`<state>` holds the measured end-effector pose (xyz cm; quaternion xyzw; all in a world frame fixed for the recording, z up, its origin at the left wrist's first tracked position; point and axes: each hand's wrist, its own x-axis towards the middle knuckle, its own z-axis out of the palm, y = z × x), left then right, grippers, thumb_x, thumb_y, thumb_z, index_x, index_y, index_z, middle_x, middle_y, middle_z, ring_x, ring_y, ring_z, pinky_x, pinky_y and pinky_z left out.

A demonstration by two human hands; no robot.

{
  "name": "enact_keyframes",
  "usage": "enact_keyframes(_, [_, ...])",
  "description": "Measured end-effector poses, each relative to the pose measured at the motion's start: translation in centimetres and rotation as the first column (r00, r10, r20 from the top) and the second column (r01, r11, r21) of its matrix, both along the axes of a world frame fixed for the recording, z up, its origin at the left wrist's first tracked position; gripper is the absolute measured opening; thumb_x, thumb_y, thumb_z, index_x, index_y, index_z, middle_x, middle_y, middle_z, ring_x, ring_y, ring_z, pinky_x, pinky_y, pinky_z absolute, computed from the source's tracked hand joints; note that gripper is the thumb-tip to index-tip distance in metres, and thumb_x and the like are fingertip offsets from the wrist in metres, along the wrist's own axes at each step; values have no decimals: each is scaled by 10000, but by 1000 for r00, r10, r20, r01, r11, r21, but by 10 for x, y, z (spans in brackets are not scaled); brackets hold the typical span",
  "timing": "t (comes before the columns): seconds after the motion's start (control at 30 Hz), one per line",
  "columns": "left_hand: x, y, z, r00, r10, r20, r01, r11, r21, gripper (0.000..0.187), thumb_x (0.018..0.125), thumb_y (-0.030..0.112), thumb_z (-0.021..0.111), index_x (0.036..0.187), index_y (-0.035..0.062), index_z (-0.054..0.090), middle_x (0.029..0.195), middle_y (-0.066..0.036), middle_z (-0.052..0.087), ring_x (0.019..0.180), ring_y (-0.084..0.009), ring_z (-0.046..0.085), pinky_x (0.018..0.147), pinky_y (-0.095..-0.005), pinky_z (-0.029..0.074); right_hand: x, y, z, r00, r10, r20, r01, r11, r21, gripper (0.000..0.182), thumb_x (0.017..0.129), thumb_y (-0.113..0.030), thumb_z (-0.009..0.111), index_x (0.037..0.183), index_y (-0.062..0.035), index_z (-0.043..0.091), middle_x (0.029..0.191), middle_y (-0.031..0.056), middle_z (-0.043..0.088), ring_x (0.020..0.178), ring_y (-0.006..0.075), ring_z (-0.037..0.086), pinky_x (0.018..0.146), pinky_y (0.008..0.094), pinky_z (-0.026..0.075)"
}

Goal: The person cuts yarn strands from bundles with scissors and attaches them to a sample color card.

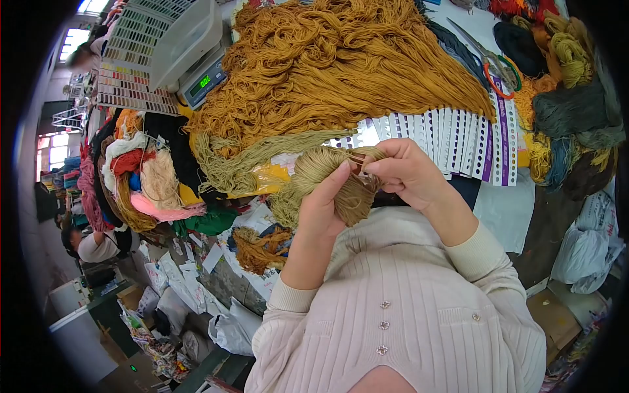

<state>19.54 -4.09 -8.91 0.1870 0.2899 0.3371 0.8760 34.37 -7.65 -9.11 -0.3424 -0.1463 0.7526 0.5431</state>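
Note:
A bundled skein of khaki-tan yarn (313, 171) is held up in front of my chest. My left hand (327, 196) wraps round it from the left, thumb lying on top. On its right side my right hand (405, 171) pinches strands at the skein's upper edge, fingertips pressed together. Browner strands hang below, between the two hands. Behind the skein, a loose olive-green hank (236, 160) lies along the front of a large heap of golden-brown yarn (341, 59). Punched cards (452, 141) with purple bands are fanned out just beyond my right hand.
Scissors (501, 75) with orange and green handles lie at the right, near dark and coloured hanks (570, 108). A digital scale (203, 82) carries a white tray (187, 42) at the left. Colour sample charts (141, 39) and a mixed yarn pile (147, 170) are nearby. Another person (98, 247) is farther left.

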Motion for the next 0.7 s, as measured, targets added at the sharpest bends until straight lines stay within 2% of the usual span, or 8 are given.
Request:
enact_keyframes(0.1, [-3, -1, 2, 998, -54, 34, 51, 996, 72, 224, 816, 94, 459, 999, -29, 498, 964, -88, 548, 863, -157, 535, 746, -287, 439, 0, 0, -3, 998, 11, -61, -10, 1000, 9, 102, 722, -47, 552, 811, -7, 579, 567, -45, 460, 434, 6, 314, 378, 154, 236])
enact_keyframes(0.2, [-11, -4, -9, 999, -34, 30, 32, 998, 48, 222, 809, 95, 471, 994, -23, 504, 970, -80, 548, 865, -145, 531, 755, -280, 430, 0, -2, -4, 991, 35, -127, -35, 999, 0, 116, 725, -45, 549, 828, -1, 575, 550, -53, 436, 432, 4, 301, 379, 152, 227])
enact_keyframes(0.27, [-6, -4, 1, 999, -41, 19, 40, 998, 52, 201, 801, 86, 483, 974, -11, 514, 948, -68, 552, 852, -138, 529, 750, -275, 428, 2, -3, -6, 988, 42, -146, -45, 999, -19, 131, 726, -45, 547, 845, 4, 573, 541, -58, 421, 430, 3, 292, 379, 151, 220])
enact_keyframes(0.37, [-6, -3, 1, 999, -31, 24, 30, 999, 26, 167, 796, 80, 490, 940, 3, 526, 917, -58, 555, 831, -133, 527, 745, -272, 426, 7, -4, -3, 995, 93, -48, -92, 996, 4, 139, 729, -49, 549, 854, 1, 581, 551, -58, 436, 436, 1, 289, 378, 151, 211])
enact_keyframes(0.47, [-9, -3, -5, 1000, -17, 1, 17, 1000, 13, 141, 797, 82, 490, 912, 12, 531, 882, -49, 556, 811, -130, 527, 742, -274, 427, 2, -4, 5, 951, 134, 278, -133, 991, -22, 145, 726, -55, 565, 859, -3, 589, 578, -51, 472, 442, -3, 301, 377, 152, 204])
enact_keyframes(0.57, [-9, -3, -6, 999, 5, -34, -4, 999, 40, 139, 806, 100, 477, 903, 16, 531, 847, -42, 553, 797, -138, 525, 737, -276, 427, -3, -4, 1, 965, 55, 255, -64, 998, 26, 144, 722, -63, 584, 853, -4, 594, 620, -31, 510, 442, 7, 320, 381, 154, 206])
enact_keyframes(0.67, [-8, -7, -4, 999, 37, -22, -35, 996, 86, 146, 816, 119, 462, 894, 15, 528, 800, -34, 544, 765, -144, 518, 695, -271, 426, -4, -4, -5, 992, -22, 123, 4, 990, 141, 117, 731, -56, 577, 830, 5, 583, 626, -15, 512, 449, 22, 343, 394, 156, 223])
enact_keyframes(0.7, [-7, -8, -4, 999, 46, -9, -45, 994, 101, 149, 818, 125, 458, 890, 14, 527, 782, -31, 540, 751, -146, 515, 674, -268, 426, 1, -7, -5, 998, 33, 49, -38, 994, 104, 102, 734, -51, 570, 817, 7, 577, 620, -13, 506, 453, 25, 346, 398, 159, 229])
